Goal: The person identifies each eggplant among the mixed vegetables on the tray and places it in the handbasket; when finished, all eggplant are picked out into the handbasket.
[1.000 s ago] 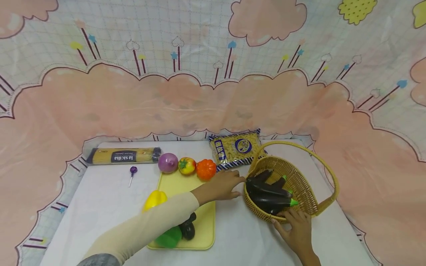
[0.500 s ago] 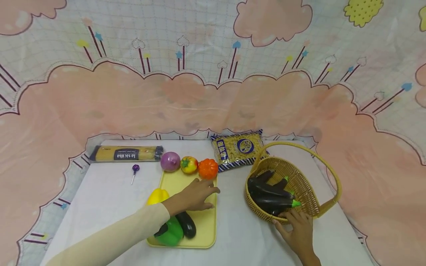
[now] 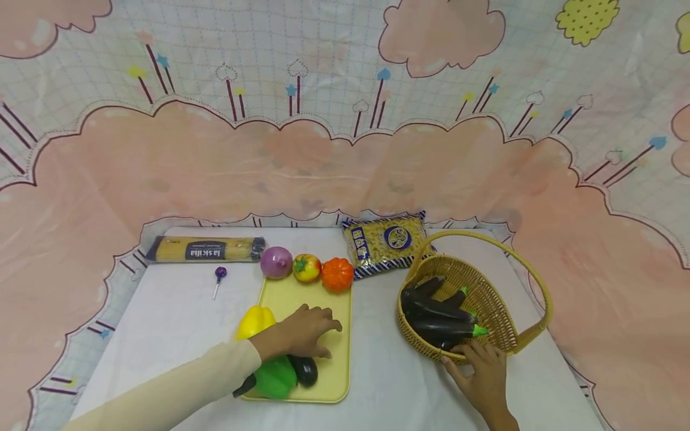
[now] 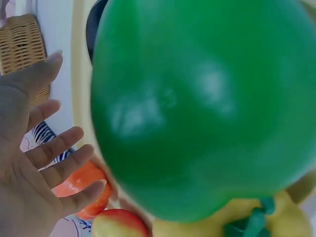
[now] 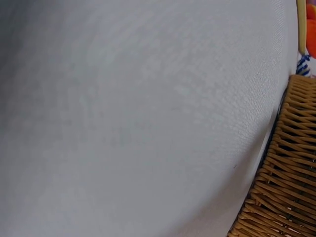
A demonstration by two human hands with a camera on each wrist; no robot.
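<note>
My left hand [image 3: 303,333] hovers over the yellow tray [image 3: 331,389], fingers spread and holding nothing. Beneath the forearm and hand lie a green bell pepper [image 3: 276,378], a yellow bell pepper [image 3: 256,322] and a dark eggplant [image 3: 305,371], partly covered. In the left wrist view the green pepper [image 4: 207,108] fills most of the picture beside the spread fingers [image 4: 64,148]. My right hand [image 3: 481,374] grips the near rim of the wicker basket [image 3: 485,287], thumb outside and fingers over the edge. Several eggplants [image 3: 439,317] lie inside the basket.
A purple onion [image 3: 277,262], a red-yellow fruit or vegetable [image 3: 306,267] and an orange pumpkin [image 3: 337,275] line the tray's far edge. Behind are a spaghetti pack [image 3: 207,249] and a pasta bag [image 3: 385,242]. A lollipop [image 3: 220,274] lies left. The basket's tall handle [image 3: 539,287] arches up.
My left hand has drawn back from the basket, moving left and nearer to me over the tray. The right hand keeps its hold on the basket rim.
</note>
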